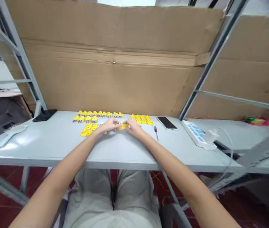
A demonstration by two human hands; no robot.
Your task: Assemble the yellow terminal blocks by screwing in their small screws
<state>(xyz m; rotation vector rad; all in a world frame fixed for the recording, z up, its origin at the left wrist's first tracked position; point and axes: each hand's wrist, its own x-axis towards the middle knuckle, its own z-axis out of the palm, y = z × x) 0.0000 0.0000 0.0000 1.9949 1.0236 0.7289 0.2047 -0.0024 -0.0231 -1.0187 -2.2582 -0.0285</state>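
Near the middle of the table's far half, my left hand and my right hand meet over a small yellow plastic piece. The fingers of both hands are closed in a pinch around it, one hand at each side. Fingertips cover part of the piece, and its exact kind is too small to make out. Left of my hands lies a cluster of yellow pieces. Behind it, small yellow figures with dark eye-like spots stand in rows. More flat yellow pieces lie beyond my right hand.
To the right are a screwdriver, a phone and a white power strip with a plugged-in cable. A pale brush lies at the left. Cardboard walls the back, between metal posts.
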